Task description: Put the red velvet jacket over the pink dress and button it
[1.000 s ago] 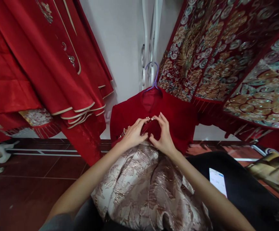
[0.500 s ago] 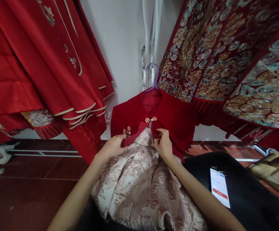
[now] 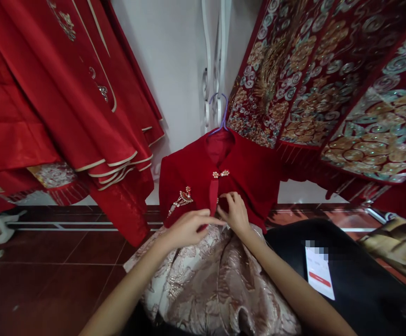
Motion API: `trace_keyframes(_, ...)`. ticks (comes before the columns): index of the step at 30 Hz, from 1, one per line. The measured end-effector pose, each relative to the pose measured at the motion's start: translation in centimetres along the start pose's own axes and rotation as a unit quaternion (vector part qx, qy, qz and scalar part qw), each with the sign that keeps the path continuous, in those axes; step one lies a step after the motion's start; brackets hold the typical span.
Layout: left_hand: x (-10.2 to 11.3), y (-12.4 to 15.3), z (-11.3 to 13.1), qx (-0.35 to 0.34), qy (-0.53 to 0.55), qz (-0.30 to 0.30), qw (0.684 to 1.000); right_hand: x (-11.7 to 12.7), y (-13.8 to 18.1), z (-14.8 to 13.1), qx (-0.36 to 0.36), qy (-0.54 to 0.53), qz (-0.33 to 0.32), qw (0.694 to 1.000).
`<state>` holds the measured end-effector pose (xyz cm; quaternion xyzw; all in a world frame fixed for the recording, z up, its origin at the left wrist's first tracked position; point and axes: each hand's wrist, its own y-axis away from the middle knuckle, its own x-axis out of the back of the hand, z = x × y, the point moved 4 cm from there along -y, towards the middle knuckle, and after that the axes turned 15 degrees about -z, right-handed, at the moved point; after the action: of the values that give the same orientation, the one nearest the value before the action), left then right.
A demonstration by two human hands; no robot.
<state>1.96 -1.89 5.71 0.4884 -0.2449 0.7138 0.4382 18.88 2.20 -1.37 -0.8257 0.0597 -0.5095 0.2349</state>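
Your left hand has slid in beside your right hand, both kinda narrow, can't tell what's pinched, so keep the front edges even on that red velvet jacket hanging from the purple hanger.

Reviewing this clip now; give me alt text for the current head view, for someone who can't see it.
Two bare hands, left and right, work at the lower front of a red jacket on a purple hanger, below its jewelled clasp. Shiny patterned cloth spreads beneath them; a lit phone lies at right.
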Motion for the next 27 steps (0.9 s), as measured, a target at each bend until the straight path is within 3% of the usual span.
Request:
trace_keyframes(3,-3.1,-1.6,-0.6,0.060,-0.067,-0.003,0.996,0.8,-0.6,1.1,-0.022,-0.106,-0.019,0.994)
trace_keyframes(5,-4.5,-2.0,-1.6,0.098,-0.083,0.000,0.992,1.8,-1.3,2.1,-0.056,-0.221,-0.029,0.973)
trace_keyframes(9,-5.5,-2.2,-2.7,0.102,-0.068,0.012,0.992,5.7,-2.1,3.3,-0.120,-0.425,-0.013,0.897)
trace_keyframes(12,-5.6,-2.3,-2.6,0.072,-0.041,0.023,0.996,8.8,-2.0,1.9,-0.083,-0.537,-0.052,0.838)
trace_keyframes(14,-5.7,-2.4,-2.5,0.056,-0.022,0.024,0.998,9.6,-1.7,0.0,-0.051,-0.567,-0.090,0.817)
trace_keyframes(18,-6.0,-2.8,-2.5,0.058,0.010,0.029,0.998,6.5,-1.0,-3.6,0.015,-0.569,-0.161,0.807)
trace_keyframes(23,-4.8,-2.5,-1.5,0.004,0.090,0.009,0.996,0.9,-0.8,-4.5,0.028,-0.577,-0.132,0.805)
trace_keyframes(26,-3.0,-1.8,-0.2,-0.043,0.216,-0.055,0.974,0.5,-0.9,-4.3,0.037,-0.581,-0.139,0.801)
trace_keyframes(27,-2.2,-1.4,0.0,-0.042,0.249,-0.052,0.966,0.8,-1.0,-4.3,0.041,-0.578,-0.141,0.803)
